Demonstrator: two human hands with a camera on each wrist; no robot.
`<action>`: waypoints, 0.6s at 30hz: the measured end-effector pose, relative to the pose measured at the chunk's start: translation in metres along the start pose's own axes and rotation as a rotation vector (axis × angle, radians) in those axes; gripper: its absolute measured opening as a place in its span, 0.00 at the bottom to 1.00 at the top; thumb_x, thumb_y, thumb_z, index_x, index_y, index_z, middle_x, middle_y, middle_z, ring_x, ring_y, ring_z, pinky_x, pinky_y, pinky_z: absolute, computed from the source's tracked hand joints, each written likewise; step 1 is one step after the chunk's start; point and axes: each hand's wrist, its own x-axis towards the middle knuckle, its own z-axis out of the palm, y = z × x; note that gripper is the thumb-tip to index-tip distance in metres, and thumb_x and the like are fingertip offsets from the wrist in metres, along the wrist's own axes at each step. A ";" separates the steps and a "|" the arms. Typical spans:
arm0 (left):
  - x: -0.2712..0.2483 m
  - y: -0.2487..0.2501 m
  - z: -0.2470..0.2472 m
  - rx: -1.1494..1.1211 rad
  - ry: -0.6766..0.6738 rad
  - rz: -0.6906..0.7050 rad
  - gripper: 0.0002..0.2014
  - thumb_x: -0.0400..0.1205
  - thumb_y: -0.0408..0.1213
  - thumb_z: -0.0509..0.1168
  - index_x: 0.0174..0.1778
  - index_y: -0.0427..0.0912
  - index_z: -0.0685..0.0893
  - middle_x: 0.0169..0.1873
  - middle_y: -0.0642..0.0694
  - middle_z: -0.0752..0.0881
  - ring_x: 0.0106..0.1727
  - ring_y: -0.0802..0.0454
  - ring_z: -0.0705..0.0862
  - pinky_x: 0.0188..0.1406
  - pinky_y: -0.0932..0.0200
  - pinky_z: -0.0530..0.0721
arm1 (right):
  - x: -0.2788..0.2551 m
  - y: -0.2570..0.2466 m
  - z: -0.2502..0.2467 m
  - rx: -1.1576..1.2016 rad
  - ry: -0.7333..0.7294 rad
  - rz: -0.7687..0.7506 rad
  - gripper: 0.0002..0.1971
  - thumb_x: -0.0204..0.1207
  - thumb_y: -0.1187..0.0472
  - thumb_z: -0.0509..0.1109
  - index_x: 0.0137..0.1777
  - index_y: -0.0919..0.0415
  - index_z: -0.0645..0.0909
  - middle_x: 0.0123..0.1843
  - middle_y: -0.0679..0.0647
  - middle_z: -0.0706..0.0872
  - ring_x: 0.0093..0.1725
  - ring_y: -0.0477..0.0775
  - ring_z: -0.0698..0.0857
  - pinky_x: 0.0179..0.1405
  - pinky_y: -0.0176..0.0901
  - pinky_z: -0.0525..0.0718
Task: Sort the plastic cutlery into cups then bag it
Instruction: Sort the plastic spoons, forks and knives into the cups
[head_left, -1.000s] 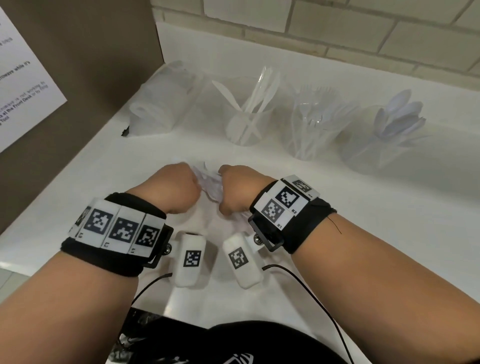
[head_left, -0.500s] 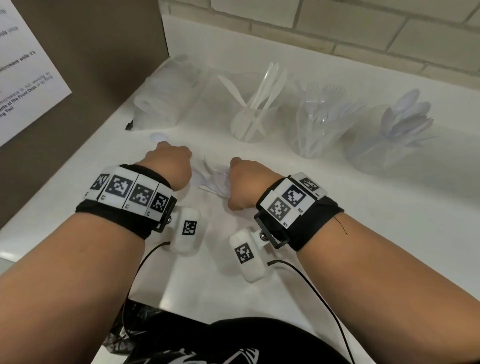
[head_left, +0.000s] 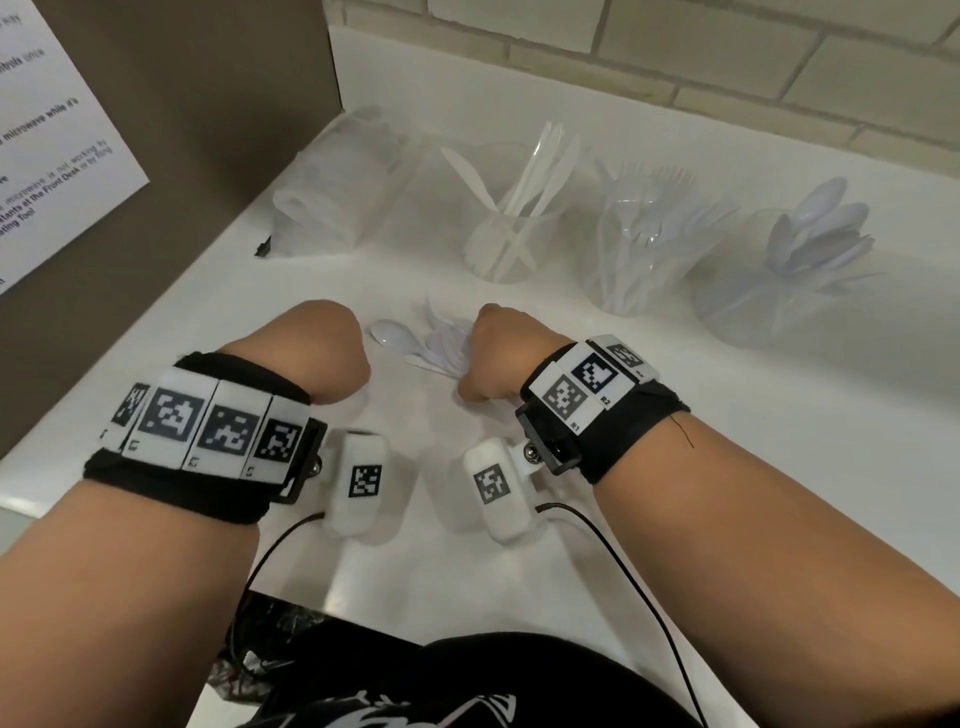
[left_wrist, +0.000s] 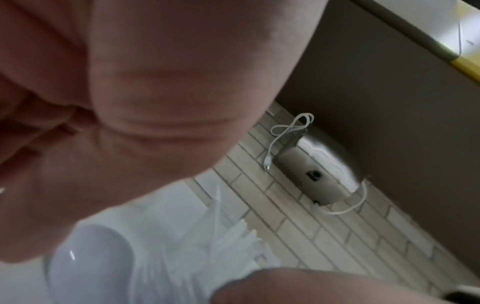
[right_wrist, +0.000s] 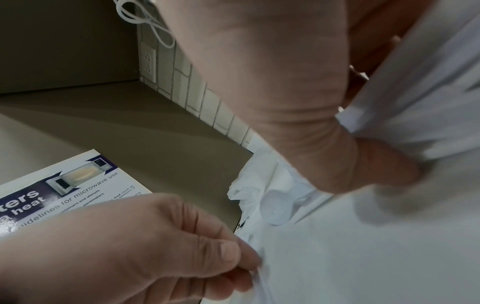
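Note:
My right hand (head_left: 488, 358) grips a bundle of white plastic cutlery (head_left: 444, 345) just above the white counter (head_left: 675, 467). A spoon (head_left: 389, 332) sticks out of the bundle to the left, bowl first. My left hand (head_left: 332, 353) is curled a short way left of it. In the right wrist view its thumb and forefinger (right_wrist: 249, 265) pinch a thin white piece; its kind is not clear. At the back stand three clear cups: knives (head_left: 511, 228), forks (head_left: 639, 244) and spoons (head_left: 800, 249).
A roll of clear plastic bags (head_left: 332, 192) lies at the back left against a brown side panel (head_left: 208, 130) with a paper notice (head_left: 47, 145). A tiled wall (head_left: 675, 52) closes the back. A crumpled dark bag (head_left: 260, 654) hangs below the counter's front edge.
A second ago both hands were together on the bundle. The left hand has drawn away to the left; the right hand keeps the bundle, and a spoon bowl now shows between them.

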 end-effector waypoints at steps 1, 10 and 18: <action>-0.006 0.004 0.003 -0.039 0.004 0.042 0.12 0.82 0.38 0.62 0.54 0.35 0.87 0.47 0.42 0.85 0.48 0.45 0.82 0.46 0.57 0.76 | 0.000 0.000 0.000 0.003 0.004 0.003 0.13 0.75 0.61 0.69 0.54 0.64 0.72 0.44 0.54 0.77 0.42 0.54 0.80 0.24 0.36 0.72; -0.016 -0.005 0.003 -0.297 0.089 -0.104 0.25 0.81 0.31 0.61 0.75 0.39 0.65 0.69 0.32 0.71 0.55 0.39 0.79 0.48 0.54 0.74 | -0.003 -0.005 0.001 0.166 -0.014 -0.009 0.33 0.66 0.51 0.76 0.66 0.63 0.66 0.53 0.55 0.79 0.48 0.55 0.82 0.34 0.42 0.78; -0.019 0.009 0.013 -0.245 0.024 0.045 0.17 0.84 0.32 0.60 0.69 0.35 0.75 0.64 0.39 0.82 0.60 0.44 0.80 0.53 0.57 0.74 | 0.005 -0.026 0.014 0.065 0.018 -0.010 0.35 0.66 0.58 0.78 0.69 0.63 0.65 0.60 0.61 0.75 0.58 0.63 0.79 0.42 0.48 0.80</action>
